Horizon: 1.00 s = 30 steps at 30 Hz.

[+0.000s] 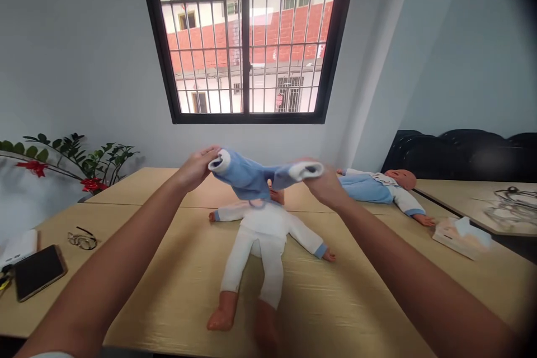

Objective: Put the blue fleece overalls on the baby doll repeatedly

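Observation:
A small blue garment (251, 176) with white cuffs is held up in the air by both hands. My left hand (197, 169) grips it beside the left cuff, fingers closed on the cloth. At the other cuff my right hand (325, 182) is closed on the fabric, its fingers partly hidden behind it. Below lies a doll (262, 229) on its back in a white top and white trousers, arms spread, bare feet toward me. The garment hides most of its head.
A second doll (367, 187) in blue and white lies at the back right, near a tissue packet (461, 238). On the left of the table (168, 302) are glasses (83, 240), a phone (39, 272) and a white box (20, 246). A plant (90, 165) stands behind.

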Each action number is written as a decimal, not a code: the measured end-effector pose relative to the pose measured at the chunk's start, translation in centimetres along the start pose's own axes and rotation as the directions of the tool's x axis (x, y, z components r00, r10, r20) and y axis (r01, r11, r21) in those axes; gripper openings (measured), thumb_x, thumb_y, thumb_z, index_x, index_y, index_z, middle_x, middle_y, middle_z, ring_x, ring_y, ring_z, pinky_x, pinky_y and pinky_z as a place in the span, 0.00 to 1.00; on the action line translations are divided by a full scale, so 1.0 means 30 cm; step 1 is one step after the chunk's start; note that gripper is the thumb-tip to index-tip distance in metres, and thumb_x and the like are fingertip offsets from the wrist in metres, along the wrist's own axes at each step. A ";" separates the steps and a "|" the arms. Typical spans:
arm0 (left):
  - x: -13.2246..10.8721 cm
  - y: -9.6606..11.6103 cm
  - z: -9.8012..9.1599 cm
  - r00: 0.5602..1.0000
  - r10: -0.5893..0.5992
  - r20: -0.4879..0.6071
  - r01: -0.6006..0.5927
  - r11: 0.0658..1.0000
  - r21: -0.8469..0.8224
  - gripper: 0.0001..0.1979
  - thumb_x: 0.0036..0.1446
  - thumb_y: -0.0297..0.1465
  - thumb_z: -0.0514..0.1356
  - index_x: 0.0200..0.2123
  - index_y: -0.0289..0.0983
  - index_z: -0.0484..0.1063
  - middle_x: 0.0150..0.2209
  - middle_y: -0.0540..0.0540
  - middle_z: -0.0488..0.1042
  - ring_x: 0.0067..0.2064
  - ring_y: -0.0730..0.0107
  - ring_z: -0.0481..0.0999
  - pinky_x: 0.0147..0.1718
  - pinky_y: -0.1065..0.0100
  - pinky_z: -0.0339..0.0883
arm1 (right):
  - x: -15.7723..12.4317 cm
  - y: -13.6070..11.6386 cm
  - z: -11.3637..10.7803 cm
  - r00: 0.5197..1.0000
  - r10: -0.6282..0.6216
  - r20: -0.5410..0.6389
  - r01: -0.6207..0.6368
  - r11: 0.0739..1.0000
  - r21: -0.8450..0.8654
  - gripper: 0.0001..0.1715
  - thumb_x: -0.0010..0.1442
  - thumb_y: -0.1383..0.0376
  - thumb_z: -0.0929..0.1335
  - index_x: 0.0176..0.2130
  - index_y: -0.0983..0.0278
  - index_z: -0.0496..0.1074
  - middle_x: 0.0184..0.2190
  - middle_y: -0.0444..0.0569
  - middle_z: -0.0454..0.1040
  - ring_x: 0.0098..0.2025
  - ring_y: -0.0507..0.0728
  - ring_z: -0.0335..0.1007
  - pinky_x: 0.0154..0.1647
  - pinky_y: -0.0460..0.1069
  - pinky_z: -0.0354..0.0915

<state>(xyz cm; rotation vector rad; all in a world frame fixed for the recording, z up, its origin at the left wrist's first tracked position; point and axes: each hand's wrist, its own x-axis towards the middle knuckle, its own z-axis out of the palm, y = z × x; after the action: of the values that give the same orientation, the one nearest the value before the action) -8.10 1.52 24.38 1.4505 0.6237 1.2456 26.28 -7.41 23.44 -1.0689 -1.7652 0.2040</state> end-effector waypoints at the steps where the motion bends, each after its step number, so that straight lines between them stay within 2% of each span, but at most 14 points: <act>1: -0.029 -0.002 -0.011 0.999 0.021 0.044 -0.023 0.999 0.047 0.18 0.57 0.44 0.70 0.39 0.36 0.76 0.31 0.51 0.72 0.31 0.75 0.68 0.30 0.74 0.61 | -0.045 -0.008 -0.005 0.996 -0.073 0.046 0.073 0.997 -0.005 0.15 0.62 0.61 0.69 0.47 0.61 0.79 0.48 0.52 0.81 0.50 0.63 0.76 0.54 0.58 0.70; 3: -0.108 -0.024 -0.038 0.986 -0.030 0.161 0.000 0.983 0.184 0.20 0.60 0.47 0.67 0.42 0.36 0.76 0.33 0.50 0.73 0.32 0.73 0.69 0.32 0.73 0.63 | -0.174 -0.015 0.001 0.966 -0.202 0.159 0.202 0.979 0.014 0.16 0.61 0.62 0.70 0.50 0.58 0.79 0.50 0.53 0.81 0.53 0.64 0.76 0.57 0.59 0.69; 5: -0.197 -0.071 -0.062 0.919 -0.178 0.351 0.049 0.937 0.347 0.19 0.60 0.48 0.67 0.42 0.37 0.77 0.37 0.49 0.75 0.36 0.70 0.72 0.36 0.72 0.66 | -0.331 -0.011 0.023 0.900 -0.204 0.384 0.207 0.978 0.035 0.24 0.59 0.64 0.73 0.55 0.57 0.77 0.55 0.55 0.79 0.58 0.65 0.73 0.61 0.61 0.68; 7: -0.274 -0.143 -0.072 0.748 -0.373 0.549 0.072 0.868 0.491 0.20 0.61 0.49 0.65 0.45 0.38 0.78 0.39 0.47 0.76 0.39 0.68 0.73 0.39 0.70 0.67 | -0.482 0.001 0.049 0.801 -0.089 0.591 0.112 0.994 -0.002 0.33 0.58 0.70 0.70 0.62 0.55 0.73 0.64 0.55 0.71 0.67 0.66 0.66 0.66 0.63 0.64; 8: -0.302 -0.189 -0.071 0.655 -0.465 0.596 0.071 0.822 0.564 0.21 0.62 0.49 0.64 0.48 0.39 0.78 0.40 0.47 0.77 0.40 0.66 0.74 0.40 0.69 0.68 | -0.543 0.008 0.061 0.736 -0.009 0.677 0.046 0.998 -0.036 0.40 0.57 0.72 0.69 0.67 0.54 0.68 0.70 0.54 0.65 0.71 0.67 0.60 0.69 0.65 0.60; 9: -0.324 -0.240 -0.065 0.596 -0.536 0.598 0.061 0.773 0.632 0.22 0.63 0.50 0.63 0.50 0.40 0.78 0.42 0.46 0.77 0.42 0.65 0.75 0.41 0.68 0.69 | -0.591 0.016 0.072 0.681 0.060 0.729 -0.023 0.998 -0.061 0.44 0.57 0.73 0.68 0.70 0.53 0.64 0.73 0.53 0.60 0.74 0.67 0.54 0.71 0.66 0.57; 10: -0.340 -0.295 -0.056 0.611 -0.555 0.564 0.036 0.731 0.681 0.22 0.64 0.50 0.61 0.51 0.40 0.78 0.44 0.45 0.78 0.44 0.62 0.76 0.44 0.66 0.70 | -0.625 0.024 0.083 0.644 0.115 0.756 -0.089 0.993 -0.076 0.47 0.58 0.73 0.67 0.72 0.52 0.60 0.75 0.51 0.55 0.76 0.66 0.48 0.73 0.67 0.54; 11: -0.351 -0.353 -0.044 0.676 -0.526 0.516 -0.001 0.700 0.714 0.22 0.66 0.49 0.60 0.51 0.40 0.77 0.46 0.43 0.78 0.47 0.60 0.76 0.48 0.63 0.70 | -0.644 0.033 0.096 0.627 0.158 0.763 -0.151 0.985 -0.080 0.46 0.60 0.72 0.66 0.73 0.51 0.57 0.76 0.50 0.51 0.78 0.66 0.43 0.75 0.67 0.51; 13: -0.364 -0.467 -0.014 0.835 -0.351 0.423 -0.103 0.655 0.748 0.23 0.68 0.48 0.57 0.56 0.38 0.73 0.56 0.38 0.75 0.58 0.53 0.73 0.61 0.54 0.65 | -0.649 0.056 0.127 0.658 0.237 0.715 -0.264 0.961 -0.076 0.41 0.66 0.66 0.66 0.74 0.52 0.56 0.77 0.49 0.46 0.79 0.64 0.38 0.77 0.67 0.44; 15: -0.380 -0.565 0.018 0.911 -0.214 0.351 -0.137 0.647 0.750 0.27 0.69 0.47 0.56 0.63 0.37 0.67 0.65 0.34 0.67 0.68 0.50 0.64 0.69 0.48 0.54 | -0.631 0.084 0.167 0.708 0.325 0.627 -0.357 0.931 -0.079 0.38 0.71 0.57 0.64 0.75 0.55 0.54 0.78 0.51 0.44 0.79 0.63 0.36 0.77 0.67 0.39; 19: -0.446 -0.668 0.083 0.944 -0.189 0.272 -0.076 0.675 0.734 0.33 0.70 0.49 0.54 0.70 0.37 0.60 0.72 0.33 0.57 0.73 0.50 0.56 0.72 0.46 0.50 | -0.620 0.143 0.249 0.756 0.397 0.520 -0.417 0.905 -0.086 0.41 0.71 0.47 0.62 0.74 0.60 0.54 0.78 0.56 0.45 0.78 0.64 0.39 0.77 0.66 0.40; 25: -0.576 -0.676 0.177 0.954 -0.177 0.243 -0.063 0.672 0.737 0.34 0.70 0.51 0.53 0.71 0.40 0.58 0.73 0.35 0.56 0.74 0.51 0.55 0.72 0.46 0.52 | -0.675 0.200 0.250 0.903 0.313 0.293 -0.268 0.946 -0.182 0.24 0.70 0.56 0.64 0.62 0.58 0.69 0.68 0.57 0.66 0.71 0.65 0.59 0.72 0.67 0.56; 27: -0.574 -0.672 0.193 0.962 -0.137 0.235 -0.086 0.665 0.742 0.31 0.70 0.50 0.53 0.70 0.42 0.60 0.73 0.36 0.56 0.73 0.50 0.56 0.71 0.45 0.53 | -0.656 0.201 0.220 0.938 0.255 0.234 -0.216 0.960 -0.180 0.20 0.70 0.61 0.62 0.59 0.58 0.70 0.63 0.55 0.71 0.65 0.64 0.67 0.68 0.65 0.62; 30: -0.494 -0.669 0.191 0.980 0.021 0.196 -0.161 0.659 0.734 0.24 0.72 0.46 0.52 0.63 0.41 0.68 0.70 0.38 0.61 0.72 0.50 0.58 0.71 0.45 0.52 | -0.564 0.186 0.200 0.961 0.180 0.209 -0.159 0.981 -0.110 0.24 0.68 0.70 0.57 0.58 0.58 0.70 0.55 0.52 0.77 0.52 0.59 0.78 0.57 0.59 0.72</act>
<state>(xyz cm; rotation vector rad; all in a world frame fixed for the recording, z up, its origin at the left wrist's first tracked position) -2.69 -7.88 1.21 2.2798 1.0312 0.9391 25.98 -14.59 6.08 -1.3082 -1.8923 0.3600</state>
